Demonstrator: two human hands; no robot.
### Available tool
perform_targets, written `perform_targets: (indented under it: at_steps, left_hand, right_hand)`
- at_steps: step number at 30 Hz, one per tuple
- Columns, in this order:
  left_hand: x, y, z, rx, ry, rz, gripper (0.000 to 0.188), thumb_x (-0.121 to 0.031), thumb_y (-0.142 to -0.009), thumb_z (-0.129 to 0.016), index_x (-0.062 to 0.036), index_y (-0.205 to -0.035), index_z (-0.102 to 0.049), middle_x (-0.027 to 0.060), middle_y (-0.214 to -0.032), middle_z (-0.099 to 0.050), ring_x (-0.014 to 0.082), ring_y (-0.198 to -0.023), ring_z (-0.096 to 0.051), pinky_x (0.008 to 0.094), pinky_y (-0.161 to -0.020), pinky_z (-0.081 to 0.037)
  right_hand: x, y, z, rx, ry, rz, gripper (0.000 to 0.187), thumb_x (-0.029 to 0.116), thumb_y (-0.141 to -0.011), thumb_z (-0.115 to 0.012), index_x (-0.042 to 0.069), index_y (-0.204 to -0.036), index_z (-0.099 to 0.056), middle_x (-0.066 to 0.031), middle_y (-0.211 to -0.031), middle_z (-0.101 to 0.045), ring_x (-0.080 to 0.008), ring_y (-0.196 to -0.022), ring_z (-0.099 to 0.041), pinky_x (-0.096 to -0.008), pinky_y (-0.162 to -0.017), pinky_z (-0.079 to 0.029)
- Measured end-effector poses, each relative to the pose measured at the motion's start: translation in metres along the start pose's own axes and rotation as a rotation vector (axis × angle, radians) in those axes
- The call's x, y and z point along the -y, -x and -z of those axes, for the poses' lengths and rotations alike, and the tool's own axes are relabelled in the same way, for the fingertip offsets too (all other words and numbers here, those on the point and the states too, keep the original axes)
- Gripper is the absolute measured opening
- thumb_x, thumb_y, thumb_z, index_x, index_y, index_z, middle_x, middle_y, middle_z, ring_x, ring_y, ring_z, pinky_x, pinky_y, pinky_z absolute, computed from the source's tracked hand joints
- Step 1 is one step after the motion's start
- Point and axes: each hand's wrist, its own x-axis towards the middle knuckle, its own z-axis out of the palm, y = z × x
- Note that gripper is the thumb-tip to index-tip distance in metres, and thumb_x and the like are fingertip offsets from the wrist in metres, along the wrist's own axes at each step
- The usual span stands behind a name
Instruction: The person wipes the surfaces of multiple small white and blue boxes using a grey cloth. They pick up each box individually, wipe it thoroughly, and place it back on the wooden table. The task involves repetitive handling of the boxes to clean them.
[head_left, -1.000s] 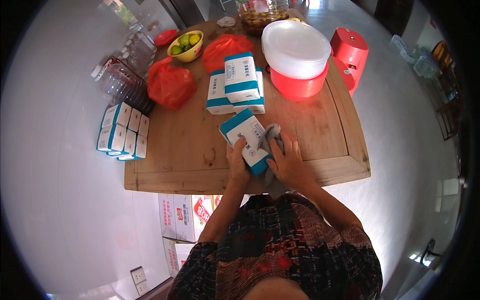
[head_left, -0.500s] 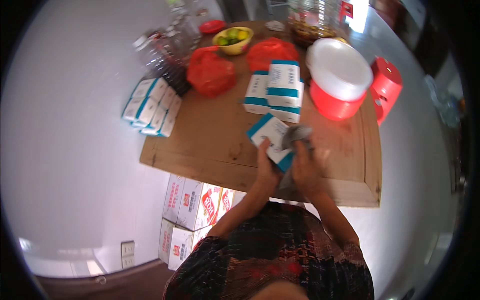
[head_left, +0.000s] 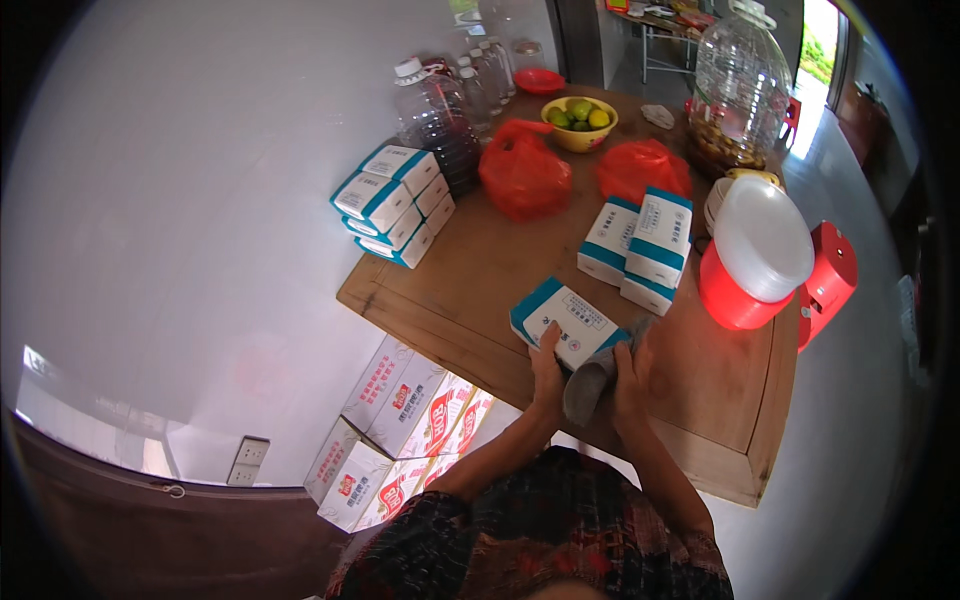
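Note:
My left hand [head_left: 546, 380] grips a white box with teal ends [head_left: 560, 318], its thumb on top. The box is held near the front edge of the wooden table. In my right hand [head_left: 632, 385] is a grey cloth [head_left: 590, 388], bunched against the right end of the box, and the fingers on the far side are partly hidden. Just beyond, similar boxes [head_left: 655, 240] lie together, one on top of the others. At the table's left edge stands a stack of several more such boxes [head_left: 395, 205].
Behind the boxes are red plastic bags [head_left: 525, 170], a yellow bowl of green and yellow fruit [head_left: 580, 122] and a large clear jar [head_left: 740, 90]. To the right sit a red tub with a translucent white lid [head_left: 765, 240] and a red stool [head_left: 832, 270]. Cartons [head_left: 410, 400] are stacked below the table.
The view has turned, so the table's things appear farther right. The cloth has moved from the box's upper face to its right end. Both hands keep their hold.

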Motion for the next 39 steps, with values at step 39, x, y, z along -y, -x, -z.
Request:
perform_targets:
  at_steps: [39]
  left_hand:
    - [-0.220, -0.072, 0.134, -0.809, -0.386, -0.881, 0.034, -0.021, -0.087, -0.064, -0.0002, -0.108, -0.047, 0.0114, -0.096, -0.058, 0.0163, -0.081, -0.060, 0.0293, -0.070, -0.052]
  right_hand:
    - [0.005, -0.002, -0.046, 0.128, 0.980, 0.674, 0.049, 0.007, -0.071, -0.062, 0.004, -0.119, -0.055, -0.0214, -0.122, -0.047, -0.0401, -0.113, -0.045, -0.0474, -0.095, -0.038]
